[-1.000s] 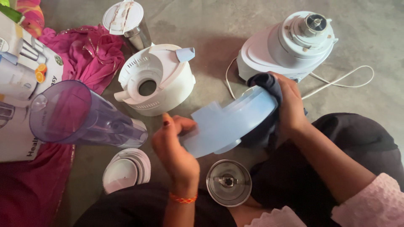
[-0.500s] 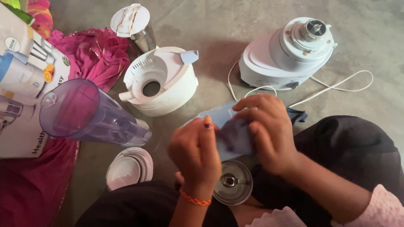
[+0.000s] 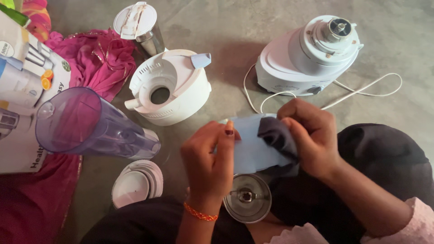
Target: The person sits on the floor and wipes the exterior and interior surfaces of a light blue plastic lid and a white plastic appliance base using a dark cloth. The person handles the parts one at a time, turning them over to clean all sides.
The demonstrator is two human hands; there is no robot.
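Both hands meet just in front of the white mixer base: the left hand pinches the edge of a pale blue plastic lid, fingers curled, thumb on top, while the right hand closes over a dark cloth pressed onto that lid. Left of the base lie a white bowl cover and a tipped violet jar. Directly below the lid sits a small blade jar; a loosened pinch could drop the lid onto it.

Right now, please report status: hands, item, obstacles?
Left hand grips pale blue lid. Right hand presses dark cloth on it. Steel blade jar directly below.
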